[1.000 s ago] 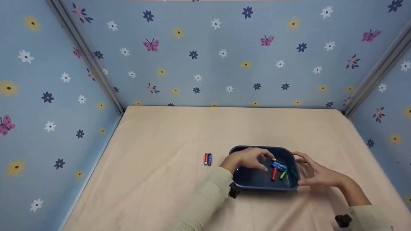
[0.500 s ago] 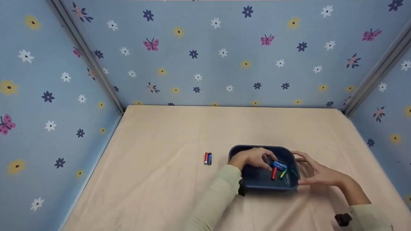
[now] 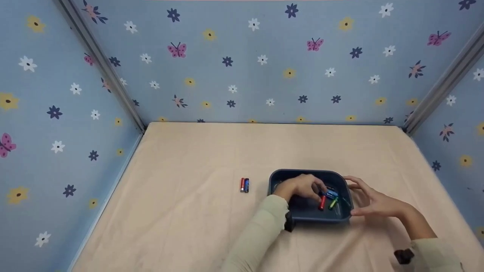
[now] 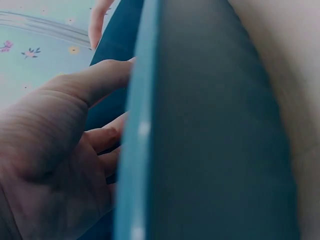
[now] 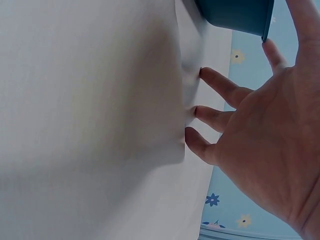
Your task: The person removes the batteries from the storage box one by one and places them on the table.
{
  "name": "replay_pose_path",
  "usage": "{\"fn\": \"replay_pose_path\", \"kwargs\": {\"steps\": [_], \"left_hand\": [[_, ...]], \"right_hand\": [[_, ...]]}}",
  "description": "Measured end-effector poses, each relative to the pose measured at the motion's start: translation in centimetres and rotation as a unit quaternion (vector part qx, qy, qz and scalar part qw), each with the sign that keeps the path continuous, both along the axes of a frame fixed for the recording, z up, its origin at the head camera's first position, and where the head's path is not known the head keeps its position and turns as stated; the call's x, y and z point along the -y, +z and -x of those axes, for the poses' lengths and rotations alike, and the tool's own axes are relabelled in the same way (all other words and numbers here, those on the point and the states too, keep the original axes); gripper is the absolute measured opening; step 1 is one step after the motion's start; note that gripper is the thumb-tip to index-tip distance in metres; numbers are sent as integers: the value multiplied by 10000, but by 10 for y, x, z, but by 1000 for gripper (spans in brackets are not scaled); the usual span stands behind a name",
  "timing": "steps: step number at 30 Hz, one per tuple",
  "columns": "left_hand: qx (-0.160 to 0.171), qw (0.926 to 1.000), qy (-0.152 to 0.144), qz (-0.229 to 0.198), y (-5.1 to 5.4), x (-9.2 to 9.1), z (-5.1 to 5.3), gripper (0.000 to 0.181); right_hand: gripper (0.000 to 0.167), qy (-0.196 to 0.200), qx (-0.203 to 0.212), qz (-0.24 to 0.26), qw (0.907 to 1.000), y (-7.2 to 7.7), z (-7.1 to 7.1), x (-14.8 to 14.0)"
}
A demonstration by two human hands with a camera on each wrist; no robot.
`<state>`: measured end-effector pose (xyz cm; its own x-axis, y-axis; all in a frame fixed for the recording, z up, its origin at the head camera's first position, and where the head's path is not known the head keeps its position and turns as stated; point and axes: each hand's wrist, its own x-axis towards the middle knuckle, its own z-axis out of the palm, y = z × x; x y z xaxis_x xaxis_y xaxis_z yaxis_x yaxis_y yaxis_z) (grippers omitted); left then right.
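Note:
In the head view, a dark blue rectangular tray (image 3: 317,220) holds several batteries at its right side, among them a red one (image 3: 321,203), a green one (image 3: 333,203) and blue ones (image 3: 331,193). My left hand (image 3: 302,187) reaches into the tray, fingers bent down at the batteries' left edge; whether they pinch one is hidden. The tray wall (image 4: 215,120) covers those fingertips in the left wrist view. At the tray's right end my right hand (image 3: 382,202) stands with spread fingers, thumb and a fingertip against the rim; its other fingertips touch the cloth (image 5: 90,90).
A red battery (image 3: 242,185) and a blue battery (image 3: 247,185) lie side by side on the cloth, left of the tray. Blue floral panels (image 3: 264,49) with grey posts enclose the table at the back and both sides.
My left hand has moved right inside the tray, to the batteries, and now covers part of them. The right hand has stayed at the tray's right end.

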<state>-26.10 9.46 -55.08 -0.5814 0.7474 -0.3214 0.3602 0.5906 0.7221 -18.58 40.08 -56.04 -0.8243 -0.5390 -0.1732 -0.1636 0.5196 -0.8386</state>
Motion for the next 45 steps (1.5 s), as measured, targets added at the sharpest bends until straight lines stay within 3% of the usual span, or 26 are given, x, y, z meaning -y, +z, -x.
{"fn": "replay_pose_path", "kwargs": {"steps": [9, 14, 19, 23, 28, 32, 38, 42, 45], "left_hand": [[-363, 9986, -211, 321, 0, -5, -1, 40], [-463, 9981, -162, 375, 0, -10, -3, 45], [-360, 9985, 136, 383, -2, -14, -6, 48], [-218, 9973, 499, 499, -21, -24, 1, 49], [-311, 9930, 863, 743, -30, -35, 4, 54], [-568, 9894, 1008, 876, -24, -36, -4, 55], [-789, 9879, 989, 900, -14, -32, -13, 53], [-826, 9894, 779, 903, -23, -32, -8, 47], [-884, 9906, 553, 882, -45, -37, 5, 44]], "right_hand": [[105, -32, 75, -62, 9999, 0, 0, 0], [106, -30, -8, -57, 10000, -1, 0, -1], [105, 73, -78, 129, 9999, -2, 0, -2], [105, 94, -101, 125, 9998, -2, -1, -2], [105, 82, -72, 113, 9999, -2, 0, -2], [105, 76, -74, 89, 9999, -2, 0, -2], [105, 49, -64, 81, 9999, -2, 1, -1], [105, 52, -61, 60, 9999, -2, 1, -1], [105, 105, -127, 49, 9999, -1, 1, -1]]}}
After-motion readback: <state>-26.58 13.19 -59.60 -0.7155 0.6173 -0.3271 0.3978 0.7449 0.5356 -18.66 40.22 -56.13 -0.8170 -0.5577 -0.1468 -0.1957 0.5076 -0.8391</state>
